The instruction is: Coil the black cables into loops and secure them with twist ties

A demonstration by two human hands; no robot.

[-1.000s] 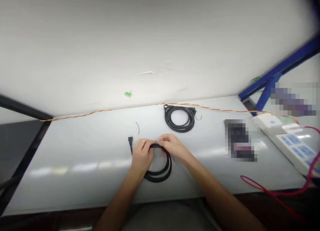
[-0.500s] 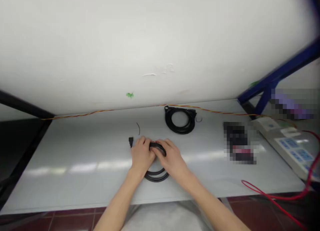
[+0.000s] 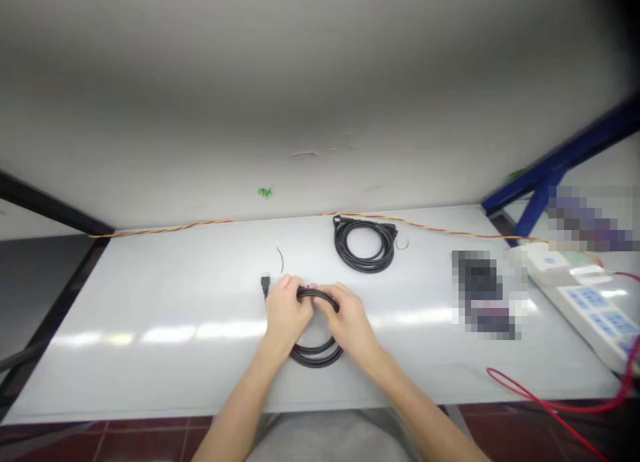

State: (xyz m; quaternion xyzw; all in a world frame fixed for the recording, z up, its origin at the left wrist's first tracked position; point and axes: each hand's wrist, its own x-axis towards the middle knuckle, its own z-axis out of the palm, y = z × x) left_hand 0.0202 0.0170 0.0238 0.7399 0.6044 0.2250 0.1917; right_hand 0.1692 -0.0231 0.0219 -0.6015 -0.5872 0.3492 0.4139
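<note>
A black cable (image 3: 316, 362) lies wound in a coil near the front of the table, with its dark plug (image 3: 265, 284) sticking out past the left side. My left hand (image 3: 289, 313) is closed round the coil's far left part. Opposite it, my right hand (image 3: 351, 320) grips the far right part, thumb pointing inward. Between the two hands several strands run bundled together. My fingertips partly hide the far side of the coil. A short thin black tie (image 3: 281, 259) rests just beyond my left hand.
Behind and to the right lies a second coiled black cable (image 3: 367, 265). A white power strip (image 3: 575, 282) and a red cord (image 3: 525, 390) are at the right. A twisted red-yellow wire (image 3: 165, 231) runs along the wall. Blue frame bars (image 3: 545, 182) rise at the right.
My right hand has shifted slightly right along the coil, so more of the bundled strands shows between my hands. Both hands keep their hold. The view has tilted slightly and the wall looks darker.
</note>
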